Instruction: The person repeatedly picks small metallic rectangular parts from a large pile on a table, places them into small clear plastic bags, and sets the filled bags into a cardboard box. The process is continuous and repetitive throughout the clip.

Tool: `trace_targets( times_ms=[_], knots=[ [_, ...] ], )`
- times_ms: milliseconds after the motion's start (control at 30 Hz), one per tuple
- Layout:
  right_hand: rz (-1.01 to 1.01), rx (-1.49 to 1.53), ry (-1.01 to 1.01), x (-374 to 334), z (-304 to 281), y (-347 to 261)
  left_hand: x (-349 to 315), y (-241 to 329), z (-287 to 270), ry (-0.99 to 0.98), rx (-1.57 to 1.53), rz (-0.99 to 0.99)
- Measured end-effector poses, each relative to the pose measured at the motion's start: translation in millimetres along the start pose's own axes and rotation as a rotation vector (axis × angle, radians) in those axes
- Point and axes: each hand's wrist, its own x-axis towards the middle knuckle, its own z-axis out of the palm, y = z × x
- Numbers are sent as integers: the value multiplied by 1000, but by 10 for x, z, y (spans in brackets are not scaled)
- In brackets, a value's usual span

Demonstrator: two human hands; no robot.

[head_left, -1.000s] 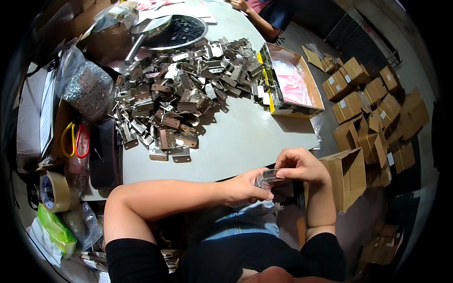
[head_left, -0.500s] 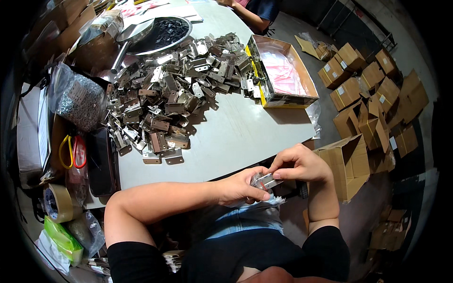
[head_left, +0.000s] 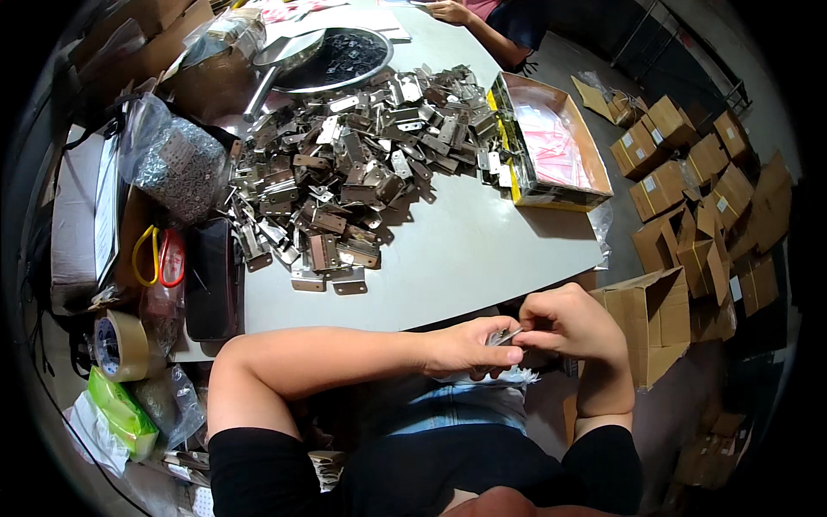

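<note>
Above my lap, just off the table's front edge, my left hand (head_left: 468,347) is closed round a small, shiny metal bracket (head_left: 506,337). Clear plastic seems to lie about it, but the fingers cover most of it. My right hand (head_left: 573,323) pinches at the bracket's outer end with thumb and forefinger; whether it grips metal or plastic is too small to tell. Beyond the hands, a heap of similar metal brackets (head_left: 345,172) with holes is spread over the pale table (head_left: 482,258). An open carton (head_left: 564,196) of clear bags with pink print (head_left: 551,146) stands to its right.
A round metal pan (head_left: 340,86) of dark parts and a scoop (head_left: 293,53) stand behind the heap. At left lie a bag of small metal parts (head_left: 185,172), scissors (head_left: 159,258), a dark case (head_left: 211,284) and tape (head_left: 121,345). Cardboard boxes (head_left: 663,185) fill the right floor. Another person's hand (head_left: 448,11) shows far off.
The view has swung, so the table and heap sit farther right and slightly lower. The bracket has tilted and lies deeper in my left hand. My right fingers have shifted to its outer end.
</note>
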Motion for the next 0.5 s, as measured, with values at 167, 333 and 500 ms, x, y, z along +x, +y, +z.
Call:
trace_targets(
  times_ms=[167, 333, 500],
  knots=[
    [20, -90, -75, 31, -22, -48, 43, -98, -39, 87, 338, 287],
    [-88, 53, -17, 84, 142, -44, 61, -93, -28, 99, 404, 365],
    [-179, 106, 104, 0, 106, -35, 2, -5, -19, 48, -63, 245]
  ],
)
